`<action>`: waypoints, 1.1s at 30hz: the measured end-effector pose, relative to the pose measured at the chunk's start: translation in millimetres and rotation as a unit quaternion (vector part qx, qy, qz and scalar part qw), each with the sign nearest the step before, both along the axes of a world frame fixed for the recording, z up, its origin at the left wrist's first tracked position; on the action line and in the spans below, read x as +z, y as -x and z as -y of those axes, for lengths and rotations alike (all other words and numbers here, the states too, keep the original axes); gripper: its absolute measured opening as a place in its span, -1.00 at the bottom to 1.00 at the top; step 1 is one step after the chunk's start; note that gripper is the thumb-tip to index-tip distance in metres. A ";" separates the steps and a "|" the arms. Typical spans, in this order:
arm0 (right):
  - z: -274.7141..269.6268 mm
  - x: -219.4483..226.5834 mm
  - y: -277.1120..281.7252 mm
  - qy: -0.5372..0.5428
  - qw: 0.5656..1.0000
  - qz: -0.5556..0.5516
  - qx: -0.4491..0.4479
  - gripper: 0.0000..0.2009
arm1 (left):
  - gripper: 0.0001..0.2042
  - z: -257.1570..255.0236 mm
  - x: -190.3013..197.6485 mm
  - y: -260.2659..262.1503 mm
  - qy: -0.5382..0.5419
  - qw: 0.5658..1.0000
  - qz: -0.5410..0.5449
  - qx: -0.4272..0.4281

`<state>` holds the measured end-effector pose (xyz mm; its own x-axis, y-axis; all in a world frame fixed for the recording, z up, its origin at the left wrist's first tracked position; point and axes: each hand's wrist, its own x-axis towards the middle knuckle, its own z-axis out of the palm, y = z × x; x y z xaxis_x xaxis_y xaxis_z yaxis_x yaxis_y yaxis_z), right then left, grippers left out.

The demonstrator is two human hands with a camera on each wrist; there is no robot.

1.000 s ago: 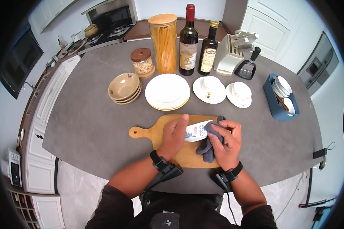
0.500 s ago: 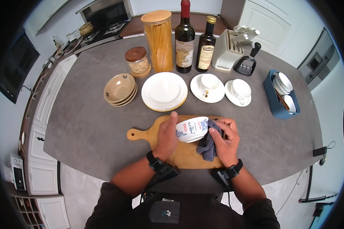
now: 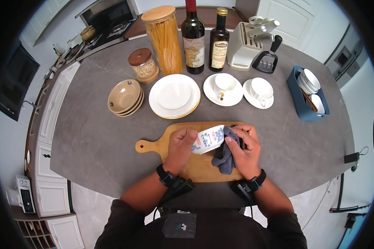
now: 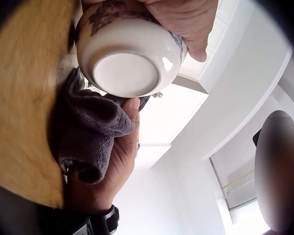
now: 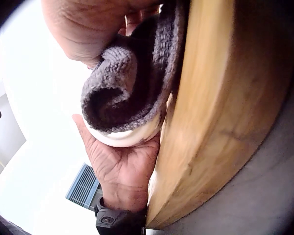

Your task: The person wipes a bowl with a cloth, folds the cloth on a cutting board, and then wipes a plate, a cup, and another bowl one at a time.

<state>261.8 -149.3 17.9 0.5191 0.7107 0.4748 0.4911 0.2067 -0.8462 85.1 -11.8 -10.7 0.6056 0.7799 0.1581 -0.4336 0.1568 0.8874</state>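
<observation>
Tilted on its side over the wooden cutting board [image 3: 195,172] is a white bowl [image 3: 207,140] with blue and red markings. My left hand [image 3: 179,149] grips it at the left, thumb at the bowl's edge. From the right, my right hand [image 3: 248,151] pinches a dark grey cloth [image 3: 224,159] against the bowl. In the left wrist view the bowl's round foot [image 4: 126,74] faces the camera, with the bunched cloth [image 4: 90,122] below it. The right wrist view has the cloth's rolled fold [image 5: 110,98] covering much of the bowl, whose inside is hidden.
Behind the board stand stacked tan bowls [image 3: 124,96], white plates [image 3: 174,96], and two cups on saucers [image 3: 223,93]. Farther back are a pasta jar [image 3: 164,41], two bottles [image 3: 194,45] and a knife block [image 3: 243,47]. A blue bin [image 3: 301,103] with dishes sits at the right.
The bowl has turned and tilted between my hands, and my left thumb, upright before, now bends over its edge. The cloth stays against its right side. The head view has shifted slightly.
</observation>
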 end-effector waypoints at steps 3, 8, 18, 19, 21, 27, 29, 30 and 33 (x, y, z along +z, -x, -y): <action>0.6 1.8 0.9 -0.005 1.000 -0.003 0.004 -0.74 | -0.54 -1.1 -1.0 -0.2 0.031 0.999 -0.021 0.002; 1.7 6.3 2.1 -0.014 1.000 0.014 0.006 -0.74 | -0.52 4.2 16.7 -7.0 0.123 0.992 -0.019 0.010; 3.2 9.2 0.2 -0.043 0.996 0.074 0.032 -0.70 | -0.59 3.8 12.1 -1.7 0.113 0.993 0.023 0.007; 4.1 8.9 -0.2 -0.046 0.994 0.088 0.038 -0.69 | -0.60 4.3 13.6 -0.8 0.104 0.994 0.024 0.006; 4.8 9.7 -0.5 -0.051 0.993 0.102 0.039 -0.68 | -0.60 1.9 11.3 0.0 0.104 0.994 0.017 0.005; 6.0 14.5 4.3 -0.068 0.985 0.151 0.042 -0.65 | -0.57 2.4 17.1 3.0 0.026 0.998 -0.044 0.029; 7.7 20.1 6.3 -0.067 0.983 0.168 0.039 -0.64 | -0.56 0.9 14.3 5.4 -0.052 0.995 -0.077 0.028; 8.8 24.8 7.0 -0.073 0.975 0.206 0.049 -0.61 | -0.57 0.5 14.7 5.0 -0.092 0.994 -0.063 0.004; 11.7 29.4 11.3 -0.073 0.962 0.253 0.075 -0.54 | -0.56 0.5 15.4 3.7 -0.143 0.988 -0.043 -0.026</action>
<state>250.6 -161.0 47.3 0.0917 0.6661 0.7402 0.7874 0.4065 -0.4634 81.4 -12.3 4.7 0.6650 0.6778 0.3136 -0.3528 -0.0850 0.9318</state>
